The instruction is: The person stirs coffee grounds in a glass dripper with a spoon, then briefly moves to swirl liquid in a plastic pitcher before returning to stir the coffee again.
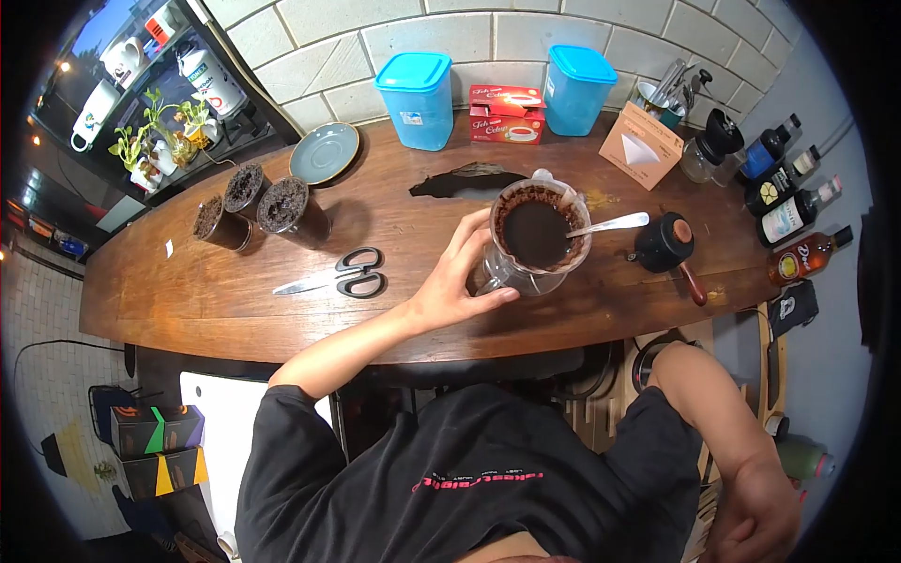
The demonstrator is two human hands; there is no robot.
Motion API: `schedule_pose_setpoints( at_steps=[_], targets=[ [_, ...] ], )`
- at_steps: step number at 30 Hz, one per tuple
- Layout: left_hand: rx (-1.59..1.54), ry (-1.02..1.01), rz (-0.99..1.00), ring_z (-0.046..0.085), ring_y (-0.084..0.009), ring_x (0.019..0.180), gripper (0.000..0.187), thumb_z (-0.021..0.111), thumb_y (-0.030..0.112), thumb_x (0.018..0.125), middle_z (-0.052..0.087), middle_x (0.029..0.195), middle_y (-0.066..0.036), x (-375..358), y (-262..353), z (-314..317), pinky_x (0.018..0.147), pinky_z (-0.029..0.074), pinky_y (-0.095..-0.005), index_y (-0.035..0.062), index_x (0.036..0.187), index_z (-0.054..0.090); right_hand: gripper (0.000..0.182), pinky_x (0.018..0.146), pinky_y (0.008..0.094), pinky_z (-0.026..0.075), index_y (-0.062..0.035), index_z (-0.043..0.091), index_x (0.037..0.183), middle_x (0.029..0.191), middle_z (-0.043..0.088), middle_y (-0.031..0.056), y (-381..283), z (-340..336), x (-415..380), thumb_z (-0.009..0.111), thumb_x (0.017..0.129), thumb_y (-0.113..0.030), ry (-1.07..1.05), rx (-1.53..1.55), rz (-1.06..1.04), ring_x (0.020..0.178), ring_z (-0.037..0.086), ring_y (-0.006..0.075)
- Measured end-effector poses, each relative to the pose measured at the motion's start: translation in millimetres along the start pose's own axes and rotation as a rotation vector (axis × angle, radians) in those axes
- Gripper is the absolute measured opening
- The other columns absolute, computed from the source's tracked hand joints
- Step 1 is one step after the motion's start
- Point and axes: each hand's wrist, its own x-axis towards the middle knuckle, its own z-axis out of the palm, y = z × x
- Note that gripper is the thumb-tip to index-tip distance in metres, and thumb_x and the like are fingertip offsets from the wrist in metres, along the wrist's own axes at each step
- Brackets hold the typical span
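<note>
My left hand [469, 267] is closed around the side of a glass coffee server [540, 280], thumb low near its handle and fingers behind it. On top sits a coffee dripper [587, 253] with a paper filter, holding dark wet coffee, grounds clinging to the filter's sides. A metal spoon [615, 223] leans in it, handle out to the right. My right hand [758, 516] hangs low at the right, beside my body and below the table edge, its fingers partly hidden in shadow. Black-handled scissors [347, 272] lie left of my left hand.
Three glasses of dark grounds [296, 216] stand left, near a grey saucer [325, 153]. Behind are blue-lidded containers [413, 103], a red tea box [507, 117] and a filter box [641, 148]. A black grinder [664, 242] and several bottles [788, 218] stand right. The wooden table [188, 291] has a dark hole.
</note>
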Motion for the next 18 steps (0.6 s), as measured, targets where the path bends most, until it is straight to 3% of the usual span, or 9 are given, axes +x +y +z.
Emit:
schedule_pose_setpoints(
  at_steps=[3, 5, 8, 12, 14, 18],
  targets=[
    [-0.005, 0.002, -0.005, 0.035, -0.0408, 0.140, 0.075, 0.082, 0.030, 0.079, 0.032, 0.149, -0.023, -0.7, 0.8, -0.3, 0.114, 0.035, -0.0494, 0.0011, 0.137, 0.045, 0.021, 0.038, 0.0228, 0.014, -0.0119, 0.040, 0.079, 0.051, 0.035, -0.0040, -1.9, -0.5, -2.7, 0.047, 0.089, 0.005, -0.012, -0.048, -0.086, 0.039, 0.032, 0.0046],
    [-0.013, 0.005, -0.006, 0.035, -0.0409, 0.140, 0.075, 0.082, 0.030, 0.079, 0.032, 0.149, -0.023, -0.3, 1.0, -0.7, 0.113, 0.035, -0.0493, 0.0010, 0.138, 0.045, 0.022, 0.038, 0.0232, 0.014, -0.0130, 0.039, 0.078, 0.051, 0.035, -0.0039, 8.9, 1.6, 2.2, 0.048, 0.088, 0.004, 0.037, 0.023, 0.002, 0.039, 0.032, 0.0046],
    [-0.016, 0.007, 0.012, 0.035, -0.0412, 0.140, 0.075, 0.082, 0.030, 0.079, 0.032, 0.149, -0.023, 0.4, 0.6, -0.5, 0.113, 0.035, -0.0491, 0.0008, 0.138, 0.045, 0.022, 0.039, 0.0238, 0.014, -0.0122, 0.038, 0.078, 0.051, 0.035, -0.0035, 12.5, -3.4, -4.4, 0.047, 0.089, 0.005, -0.023, 0.113, -0.069, 0.039, 0.033, 0.0048],
    [-0.006, 0.005, 0.003, 0.035, -0.0417, 0.140, 0.074, 0.083, 0.030, 0.079, 0.032, 0.149, -0.024, -0.2, -1.3, -0.4, 0.113, 0.035, -0.0491, 0.0007, 0.136, 0.046, 0.019, 0.039, 0.0236, 0.015, -0.0110, 0.042, 0.081, 0.052, 0.038, -0.0028, 8.2, 0.0, -2.6, 0.045, 0.089, 0.006, -0.037, 0.148, 0.009, 0.040, 0.034, 0.0053],
    [0.001, 0.005, -0.007, 0.035, -0.0419, 0.141, 0.074, 0.083, 0.030, 0.079, 0.031, 0.149, -0.024, -1.4, -1.3, -0.6, 0.113, 0.035, -0.0494, 0.0008, 0.136, 0.046, 0.020, 0.038, 0.0235, 0.015, -0.0090, 0.046, 0.084, 0.052, 0.039, -0.0020, 5.1, 4.7, -2.5, 0.045, 0.086, 0.011, 0.011, 0.034, -0.035, 0.041, 0.036, 0.0060],
    [-0.009, -0.014, -0.046, 0.035, -0.0424, 0.141, 0.073, 0.083, 0.031, 0.079, 0.030, 0.150, -0.023, -3.3, 0.9, -2.2, 0.114, 0.035, -0.0505, 0.0015, 0.134, 0.046, 0.023, 0.039, 0.0228, 0.017, -0.0085, 0.048, 0.082, 0.053, 0.039, -0.0017, 23.4, 19.6, -4.0, 0.047, 0.083, 0.014, 0.138, 0.140, -0.105, 0.042, 0.037, 0.0066]
  ],
)
